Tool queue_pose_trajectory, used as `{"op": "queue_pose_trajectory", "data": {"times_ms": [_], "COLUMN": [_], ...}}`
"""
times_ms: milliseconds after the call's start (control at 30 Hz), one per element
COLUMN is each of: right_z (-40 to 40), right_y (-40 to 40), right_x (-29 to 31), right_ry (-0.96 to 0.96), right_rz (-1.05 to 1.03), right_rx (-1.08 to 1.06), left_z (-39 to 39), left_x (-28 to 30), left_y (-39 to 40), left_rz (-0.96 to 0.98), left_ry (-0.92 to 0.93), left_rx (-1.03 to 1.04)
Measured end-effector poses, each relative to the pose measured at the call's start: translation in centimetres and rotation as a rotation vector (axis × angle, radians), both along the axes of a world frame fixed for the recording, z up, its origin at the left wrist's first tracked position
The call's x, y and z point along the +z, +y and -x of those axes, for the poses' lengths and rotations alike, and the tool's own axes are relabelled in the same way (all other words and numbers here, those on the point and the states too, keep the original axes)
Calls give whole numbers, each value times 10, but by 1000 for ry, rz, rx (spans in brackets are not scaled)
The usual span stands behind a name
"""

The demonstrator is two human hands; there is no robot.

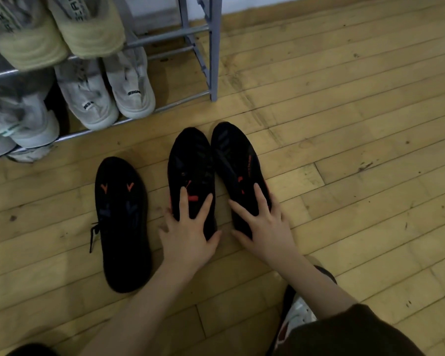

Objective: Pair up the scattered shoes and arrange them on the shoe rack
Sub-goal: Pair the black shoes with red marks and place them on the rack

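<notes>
Two black shoes sit side by side on the wooden floor (pixel 344 124), toes pointing toward the shoe rack (pixel 213 47), their front ends almost touching. The left hand (pixel 188 232) holds the heel end of the left black shoe (pixel 190 160), fingers spread over the top and thumb round the right side. The right hand (pixel 262 222) holds the heel end of the right black shoe (pixel 234 155) in the same way, fingers draped over it and thumb on its inner side.

The step in hand looks like matching this pair before it goes up. To do it well, bring the heels level and close the gap between them so both lift as one unit, then take a firmer hold at the heel collars instead of pressing on top. The free space at the right end of the lowest shelf, beside the white sneakers (pixel 106 96), looks like the natural spot; slide the pair in toe first.

Counted: three black shoes on the floor, the third shoe (pixel 121 222) lying sole up to the left with a lace trailing out. On the rack, one pale green pair (pixel 54 29) above, one white pair below, and at least two grey-white shoes (pixel 23 124) at the far left edge, partly cut off.
</notes>
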State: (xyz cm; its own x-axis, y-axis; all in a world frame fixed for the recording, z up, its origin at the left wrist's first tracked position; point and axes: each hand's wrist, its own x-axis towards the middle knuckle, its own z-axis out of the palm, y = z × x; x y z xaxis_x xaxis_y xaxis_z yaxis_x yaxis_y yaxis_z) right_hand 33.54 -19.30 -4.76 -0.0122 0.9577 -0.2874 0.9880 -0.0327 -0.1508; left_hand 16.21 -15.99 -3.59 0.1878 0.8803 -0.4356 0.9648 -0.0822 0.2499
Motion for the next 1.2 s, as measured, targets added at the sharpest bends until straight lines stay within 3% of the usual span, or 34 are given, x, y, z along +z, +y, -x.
{"op": "queue_pose_trajectory", "data": {"times_ms": [233,533,967,1200], "right_z": [-2,-4,-48,-45], "right_y": [4,17,58,62], "right_x": [-11,32,195,298], "right_ry": [73,201,103,118], "right_rz": [-59,-325,-789,-1017], "right_rx": [3,-106,-269,-278], "left_z": [1,-11,-63,-62], "left_x": [-12,34,209,307], "left_y": [1,18,86,94], "left_rz": [-46,-320,-514,-808], "left_ry": [-104,-389,-608,-661], "left_rx": [5,69,-133,-269]}}
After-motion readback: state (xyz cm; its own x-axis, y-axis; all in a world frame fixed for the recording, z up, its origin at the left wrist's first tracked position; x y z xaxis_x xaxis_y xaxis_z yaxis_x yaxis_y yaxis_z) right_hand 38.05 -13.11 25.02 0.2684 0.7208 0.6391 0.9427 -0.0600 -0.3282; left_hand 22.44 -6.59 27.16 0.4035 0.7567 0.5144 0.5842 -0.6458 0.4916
